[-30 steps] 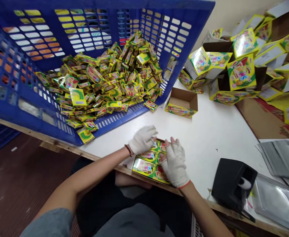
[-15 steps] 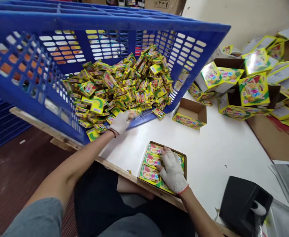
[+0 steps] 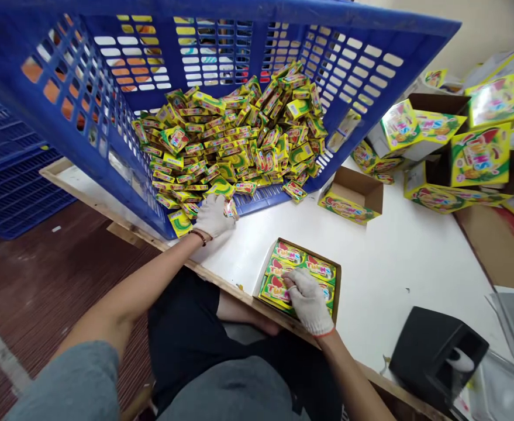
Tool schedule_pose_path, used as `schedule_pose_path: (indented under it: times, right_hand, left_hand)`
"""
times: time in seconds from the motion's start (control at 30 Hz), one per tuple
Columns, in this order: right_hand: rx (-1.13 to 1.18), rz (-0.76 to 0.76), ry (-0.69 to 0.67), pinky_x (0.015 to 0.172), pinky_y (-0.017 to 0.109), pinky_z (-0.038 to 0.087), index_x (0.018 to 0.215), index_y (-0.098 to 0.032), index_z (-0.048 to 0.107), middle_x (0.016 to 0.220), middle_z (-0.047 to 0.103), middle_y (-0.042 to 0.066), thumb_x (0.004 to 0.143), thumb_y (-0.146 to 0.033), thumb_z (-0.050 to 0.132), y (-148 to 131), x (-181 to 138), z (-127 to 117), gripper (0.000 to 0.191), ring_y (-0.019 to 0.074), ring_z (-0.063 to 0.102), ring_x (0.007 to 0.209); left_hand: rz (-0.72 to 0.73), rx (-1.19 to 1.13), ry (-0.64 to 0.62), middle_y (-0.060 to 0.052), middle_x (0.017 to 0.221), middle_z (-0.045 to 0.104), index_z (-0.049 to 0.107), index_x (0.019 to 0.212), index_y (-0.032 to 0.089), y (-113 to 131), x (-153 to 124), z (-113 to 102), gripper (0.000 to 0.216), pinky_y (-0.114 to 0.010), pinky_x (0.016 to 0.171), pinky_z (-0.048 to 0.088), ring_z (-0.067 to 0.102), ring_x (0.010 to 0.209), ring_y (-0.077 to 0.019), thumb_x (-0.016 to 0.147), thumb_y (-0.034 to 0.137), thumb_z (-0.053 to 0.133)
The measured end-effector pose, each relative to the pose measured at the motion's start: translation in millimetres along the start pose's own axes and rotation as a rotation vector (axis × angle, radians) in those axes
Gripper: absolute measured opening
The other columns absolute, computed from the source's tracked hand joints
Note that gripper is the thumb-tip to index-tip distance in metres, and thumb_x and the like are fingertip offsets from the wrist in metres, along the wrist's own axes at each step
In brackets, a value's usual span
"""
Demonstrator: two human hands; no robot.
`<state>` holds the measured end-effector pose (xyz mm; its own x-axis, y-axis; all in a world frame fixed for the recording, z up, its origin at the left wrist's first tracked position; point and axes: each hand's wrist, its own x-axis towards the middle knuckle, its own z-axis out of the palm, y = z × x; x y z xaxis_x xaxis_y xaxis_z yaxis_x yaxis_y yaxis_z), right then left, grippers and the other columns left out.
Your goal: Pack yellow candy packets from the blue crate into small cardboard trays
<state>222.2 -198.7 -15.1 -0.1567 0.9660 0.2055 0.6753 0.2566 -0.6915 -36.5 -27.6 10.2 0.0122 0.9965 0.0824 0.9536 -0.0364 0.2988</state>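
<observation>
A tilted blue plastic crate [image 3: 85, 111] holds a heap of small yellow-green sachets [image 3: 239, 140]. My left hand [image 3: 213, 215], in a white glove, is at the crate's lower lip with its fingers closed on a sachet [image 3: 229, 209]. My right hand [image 3: 307, 299], also gloved, lies with its fingers resting on the sachets packed in a shallow brown cardboard box [image 3: 336, 275] near the table's front edge.
An open small carton [image 3: 352, 196] sits on the white table [image 3: 392, 257] beyond the box. Many yellow printed cartons [image 3: 458, 152] pile up at the right. A black holder [image 3: 436, 354] stands at the front right. Blue crates [image 3: 11, 175] lie on the floor at left.
My left hand left the box, reached up to the crate's lip and closed on a sachet. My right hand stayed on the packed box. The view shifted left.
</observation>
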Motion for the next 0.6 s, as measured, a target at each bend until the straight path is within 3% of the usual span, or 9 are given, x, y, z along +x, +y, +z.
schedule_pose_path:
  times: [0.13, 0.23, 0.33, 0.4, 0.5, 0.6]
  right_hand:
    - [-0.169, -0.086, -0.021, 0.072, 0.034, 0.044, 0.076, -0.021, 0.062, 0.080, 0.060, 0.006, 0.093, -0.023, 0.051, -10.4, -1.3, 16.9, 0.020, 0.0210, 0.055, 0.078]
    - [-0.233, -0.141, -0.049, 0.073, 0.036, 0.043, 0.078, -0.020, 0.062, 0.083, 0.061, 0.007, 0.092, -0.023, 0.051, -12.7, 0.6, 17.7, 0.018, 0.0222, 0.054, 0.080]
    - [-0.132, -0.127, -0.067, 0.074, 0.036, 0.045, 0.081, -0.021, 0.062, 0.083, 0.062, 0.007, 0.093, -0.025, 0.050, -6.5, -0.7, 10.7, 0.018, 0.0218, 0.055, 0.081]
    - [-0.021, -0.063, 0.010, 0.077, 0.036, 0.048, 0.086, -0.021, 0.062, 0.084, 0.062, 0.006, 0.095, -0.026, 0.048, -1.7, -1.9, 5.6, 0.018, 0.0211, 0.057, 0.082]
    - [0.084, 0.080, 0.247, 0.085, 0.040, 0.050, 0.102, -0.022, 0.061, 0.094, 0.064, 0.007, 0.095, -0.031, 0.047, -1.7, 3.2, 2.8, 0.018, 0.0227, 0.061, 0.092]
    - [0.263, 0.137, 0.321, 0.091, 0.041, 0.051, 0.124, -0.021, 0.054, 0.116, 0.063, 0.012, 0.092, -0.037, 0.051, -11.7, 20.7, 4.1, 0.036, 0.0236, 0.062, 0.103]
  left_hand:
    - [-0.146, 0.046, -0.034, -0.023, 0.131, 0.049, 0.047, 0.133, 0.011, 2.5, 13.8, 27.7, 0.082, -0.048, 0.098, 0.040, 0.049, 0.119, -0.0414, 0.068, 0.056, 0.069]
    - [-0.175, 0.041, -0.013, -0.025, 0.135, 0.047, 0.046, 0.136, 0.012, 17.4, 13.2, 45.7, 0.077, -0.050, 0.097, 0.039, 0.046, 0.122, -0.0425, 0.070, 0.046, 0.068]
    - [-0.136, -0.029, -0.068, -0.022, 0.131, 0.051, 0.048, 0.134, 0.015, 30.3, 8.8, 53.8, 0.069, -0.047, 0.096, 0.043, 0.049, 0.121, -0.0392, 0.070, 0.033, 0.067]
    - [-0.109, -0.149, -0.094, -0.017, 0.125, 0.054, 0.051, 0.131, 0.017, 38.7, 1.1, 52.4, 0.063, -0.043, 0.097, 0.046, 0.053, 0.117, -0.0345, 0.071, 0.029, 0.066]
    - [-0.104, -0.383, -0.069, -0.012, 0.119, 0.056, 0.054, 0.124, 0.020, 59.1, -21.8, 42.2, 0.052, -0.040, 0.096, 0.050, 0.059, 0.109, -0.0281, 0.075, 0.032, 0.066]
    - [-0.074, -0.627, -0.040, -0.010, 0.114, 0.058, 0.053, 0.120, 0.019, 90.6, -58.1, 31.2, 0.040, -0.037, 0.088, 0.054, 0.063, 0.098, -0.0214, 0.083, 0.035, 0.061]
